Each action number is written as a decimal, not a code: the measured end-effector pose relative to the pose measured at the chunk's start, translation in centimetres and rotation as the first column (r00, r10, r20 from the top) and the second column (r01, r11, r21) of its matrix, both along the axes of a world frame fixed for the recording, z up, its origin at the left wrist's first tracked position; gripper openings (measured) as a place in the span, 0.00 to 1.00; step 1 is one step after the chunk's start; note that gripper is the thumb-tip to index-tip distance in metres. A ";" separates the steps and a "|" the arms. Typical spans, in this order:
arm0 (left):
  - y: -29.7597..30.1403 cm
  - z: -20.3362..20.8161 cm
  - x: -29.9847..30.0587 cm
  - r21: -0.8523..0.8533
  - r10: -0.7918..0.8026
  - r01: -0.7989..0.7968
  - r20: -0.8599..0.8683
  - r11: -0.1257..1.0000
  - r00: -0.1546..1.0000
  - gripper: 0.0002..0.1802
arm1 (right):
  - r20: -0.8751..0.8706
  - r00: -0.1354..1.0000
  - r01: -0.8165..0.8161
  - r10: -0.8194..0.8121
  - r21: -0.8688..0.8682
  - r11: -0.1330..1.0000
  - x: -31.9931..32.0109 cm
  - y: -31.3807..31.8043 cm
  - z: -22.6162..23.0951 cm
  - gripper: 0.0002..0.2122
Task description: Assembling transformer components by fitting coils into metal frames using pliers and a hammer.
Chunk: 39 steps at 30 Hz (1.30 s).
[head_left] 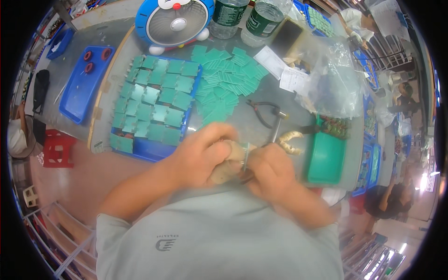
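In front of my chest, my left hand [212,156] is closed around a small part with a thin green plate [245,156] at its edge. Beige coverings wrap some of its fingers. From the other side my right hand [272,170] pinches the same part; a dark bit shows below its fingertips, too hidden to name. Left of my hands, a blue tray [154,151] holds rows of pieces topped with green plates [154,98]. Beyond my hands lies a loose heap of green plates [226,77].
Pliers [261,114], a metal-shafted tool [277,123] and a curved beige piece [291,143] lie right of centre. A green tray [326,158] with wound parts stands farther right, below a clear plastic bag [331,77]. A blue fan [175,23] and bottles [263,21] stand behind.
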<state>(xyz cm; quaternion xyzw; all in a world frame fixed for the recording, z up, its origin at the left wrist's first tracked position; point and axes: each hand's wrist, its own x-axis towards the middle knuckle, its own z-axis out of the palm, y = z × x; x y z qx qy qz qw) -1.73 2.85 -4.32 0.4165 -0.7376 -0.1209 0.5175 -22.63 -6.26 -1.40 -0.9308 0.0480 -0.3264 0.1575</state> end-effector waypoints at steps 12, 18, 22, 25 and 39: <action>0.7 -0.3 -0.6 0.034 0.061 -0.060 -0.042 0.998 0.997 0.18 | -0.024 1.000 0.018 -0.015 0.134 0.991 0.1 0.7 -0.3 0.18; 0.5 -0.8 -0.5 -0.002 0.090 -0.090 -0.018 0.996 0.996 0.18 | -0.046 0.998 0.043 -0.037 0.138 0.989 0.0 1.0 -0.4 0.19; 1.0 -0.3 -0.2 0.073 0.064 -0.058 -0.078 0.996 0.995 0.18 | -0.051 0.998 0.029 -0.023 0.118 0.993 0.2 0.9 -0.3 0.19; 1.2 0.1 0.1 0.210 0.053 -0.025 -0.132 0.977 0.990 0.19 | -0.163 0.985 0.099 -0.049 0.318 0.943 0.4 1.2 -0.2 0.19; 2.1 -0.4 -1.7 0.140 0.107 -0.097 -0.065 0.985 0.992 0.18 | 0.155 0.974 -0.019 -0.168 0.787 0.617 -0.5 4.2 -6.8 0.31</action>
